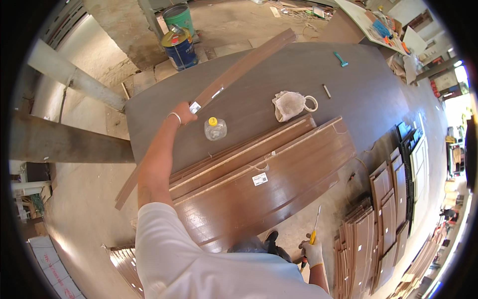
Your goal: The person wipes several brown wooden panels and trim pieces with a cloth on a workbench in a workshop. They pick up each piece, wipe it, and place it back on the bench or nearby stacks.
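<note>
My left hand (184, 114), bare with a band at the wrist, grips a long narrow brown board (249, 64) lying slantwise over the table. Pale labels (194, 107) sit on the board beside my fingers. In my gloved right hand (313, 253), low on the right, is a screwdriver (312, 237) with a yellow handle, its shaft pointing up. Something red and black shows just below that hand, too small to name. Wide brown panels (298, 164) lie stacked on the table's near side, the top one bearing a white label (260, 179).
On the dark table (249, 99) stand a clear bottle (215, 130) with a yellow cap, a crumpled pale cloth (288, 106), a pale ring (311, 103), a short pen-like stick (326, 90) and a teal tool (341, 59). Upright panels (356, 244) lean at right; metal tins (180, 50) stand beyond.
</note>
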The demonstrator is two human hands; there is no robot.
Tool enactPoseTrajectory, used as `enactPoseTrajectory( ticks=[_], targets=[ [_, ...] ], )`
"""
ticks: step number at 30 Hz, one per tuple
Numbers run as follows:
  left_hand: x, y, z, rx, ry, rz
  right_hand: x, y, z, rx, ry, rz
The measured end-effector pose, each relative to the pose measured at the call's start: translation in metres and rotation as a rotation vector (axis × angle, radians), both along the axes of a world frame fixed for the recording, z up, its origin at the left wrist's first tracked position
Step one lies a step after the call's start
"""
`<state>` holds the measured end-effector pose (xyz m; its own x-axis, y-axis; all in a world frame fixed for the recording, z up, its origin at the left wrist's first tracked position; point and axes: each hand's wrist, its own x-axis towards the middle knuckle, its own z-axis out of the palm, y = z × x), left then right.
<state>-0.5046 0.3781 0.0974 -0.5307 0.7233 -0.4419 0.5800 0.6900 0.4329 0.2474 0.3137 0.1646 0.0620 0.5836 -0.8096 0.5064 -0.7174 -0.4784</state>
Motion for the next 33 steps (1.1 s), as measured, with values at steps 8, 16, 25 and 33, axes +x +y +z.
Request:
enactPoseTrajectory(
  ticks=[8,16,25,33],
  targets=[
    [-0.017,0.048,-0.074,-0.207,-0.034,-0.108,-0.011,-0.006,0.003,-0.057,-0.086,-0.045],
    [0.010,0.039,-0.108,-0.105,0.308,-0.090,-0.003,-0.028,0.008,-0.095,-0.179,-0.079],
    [-0.003,0.024,-0.127,0.097,0.314,-0.097,0.052,-0.061,-0.003,-0.041,-0.217,-0.204],
    [0.012,-0.032,-0.049,0.464,0.795,0.588,0.166,-0.169,-0.040,0.101,-0.210,-0.676]
  ],
)
